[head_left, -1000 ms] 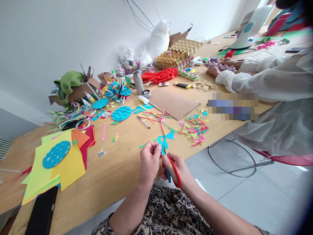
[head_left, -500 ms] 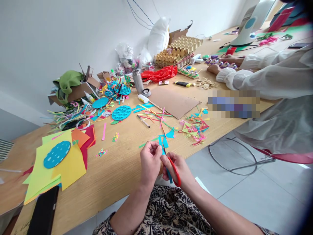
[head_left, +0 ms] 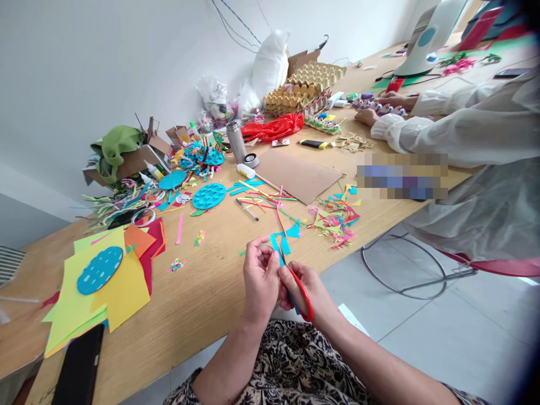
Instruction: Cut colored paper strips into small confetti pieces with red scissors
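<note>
My left hand pinches a narrow blue paper strip above the table's front edge. In my right hand is a pair of scissors with red handles, its fingers closed round them. The blades point away from me and lie against the strip, close to my left fingertips; whether they are cutting cannot be made out. Part of the strip hangs down beside the red handle. Just beyond my hands, blue paper scraps lie on the table.
Coloured paper sheets and a phone lie at left. A cardboard sheet lies mid-table, near a pen, a steel flask and paper clippings. At right a co-worker's sleeve reaches over the table.
My hands and the scissors hold nearly the same pose on the blue strip. The whole view has shifted slightly.
</note>
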A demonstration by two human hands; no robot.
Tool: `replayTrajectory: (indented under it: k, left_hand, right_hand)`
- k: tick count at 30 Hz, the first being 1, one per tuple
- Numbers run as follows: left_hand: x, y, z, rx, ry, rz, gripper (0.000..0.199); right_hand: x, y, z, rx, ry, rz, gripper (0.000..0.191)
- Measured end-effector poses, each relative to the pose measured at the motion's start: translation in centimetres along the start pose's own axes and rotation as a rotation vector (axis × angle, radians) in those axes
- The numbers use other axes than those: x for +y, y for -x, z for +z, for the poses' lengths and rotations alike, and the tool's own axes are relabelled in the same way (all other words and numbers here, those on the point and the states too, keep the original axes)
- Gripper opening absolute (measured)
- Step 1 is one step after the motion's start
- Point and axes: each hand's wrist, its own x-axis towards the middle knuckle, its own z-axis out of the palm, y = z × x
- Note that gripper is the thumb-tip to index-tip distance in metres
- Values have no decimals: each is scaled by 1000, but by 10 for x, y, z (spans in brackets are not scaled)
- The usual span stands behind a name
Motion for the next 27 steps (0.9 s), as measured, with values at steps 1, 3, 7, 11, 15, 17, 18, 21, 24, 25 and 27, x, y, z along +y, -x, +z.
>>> replayTrajectory:
  k: [1,3,7,11,15,17,18,21,24,25,27]
  left_hand:
    - [0,0,0,1,-4,0,24]
    - [0,0,-1,7,-17,-1,24]
    - [1,1,-2,44,-38,-23,26]
    - [2,2,-2,74,-42,-43,25]
    - [3,2,-1,78,-41,-53,24]
    - [2,1,-1,89,-46,-55,23]
    - [2,1,-1,92,-46,-57,23]
    - [1,1,0,93,-38,-61,23]
    - [0,1,0,85,-32,-62,23]
    - [0,1,0,84,-33,-62,23]
    - [0,1,-1,80,-35,-62,23]
  right_hand:
    - [0,0,0,-3,-4,-3,42]
    - [-1,-1,1,-5,-10,1,42]
    - [-4,0,2,-5,2,5,42]
    - [-4,1,3,-11,4,-8,41]
    - [-3,1,2,-9,8,-15,40]
    - [-2,0,2,-6,16,-5,40]
    - [-2,-1,2,-3,19,1,40]
    - [-1,-2,0,6,32,17,40]
    - [1,-3,-1,6,40,19,40]
    - [1,-3,-1,5,42,18,39]
    - [1,-2,-1,3,47,14,39]
